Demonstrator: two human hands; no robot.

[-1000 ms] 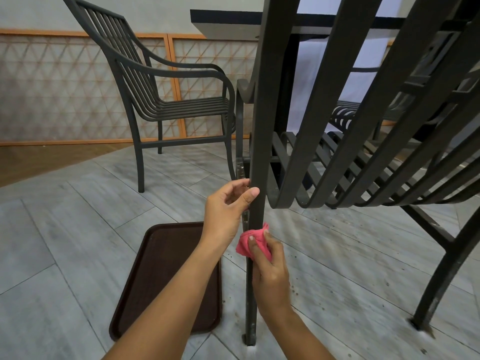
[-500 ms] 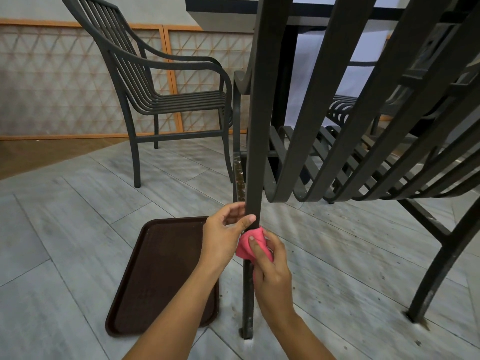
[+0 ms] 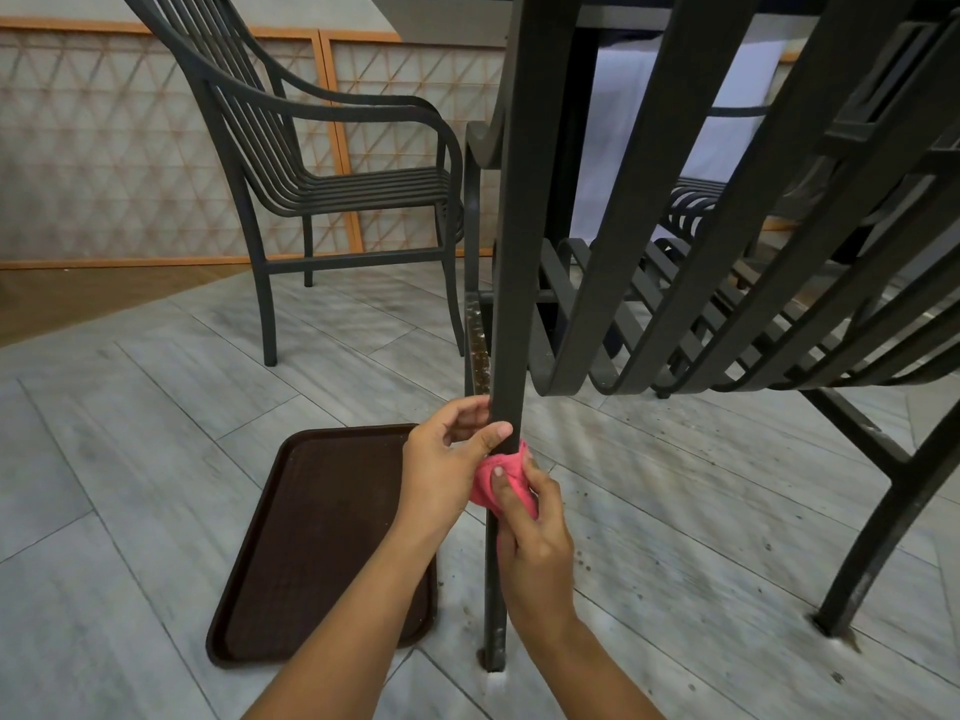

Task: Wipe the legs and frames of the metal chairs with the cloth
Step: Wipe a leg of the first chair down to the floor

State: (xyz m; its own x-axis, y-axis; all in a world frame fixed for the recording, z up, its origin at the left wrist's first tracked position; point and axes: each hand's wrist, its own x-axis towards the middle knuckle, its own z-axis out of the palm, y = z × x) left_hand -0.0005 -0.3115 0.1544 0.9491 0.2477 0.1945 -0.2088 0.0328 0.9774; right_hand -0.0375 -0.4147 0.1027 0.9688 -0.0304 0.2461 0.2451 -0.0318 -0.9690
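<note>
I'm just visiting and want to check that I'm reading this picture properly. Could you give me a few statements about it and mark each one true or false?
1. The right hand holds a pink cloth against the chair leg. True.
2. The left hand lies flat on the floor. False: it grips the chair leg just above the cloth.
3. A brown tray lies on the floor to the left of that leg. True.
4. The tray holds a stack of cups. False: nothing shows in it.
5. A second metal chair stands farther back on the left. True.
6. The cloth is blue. False: it is pink.
</note>
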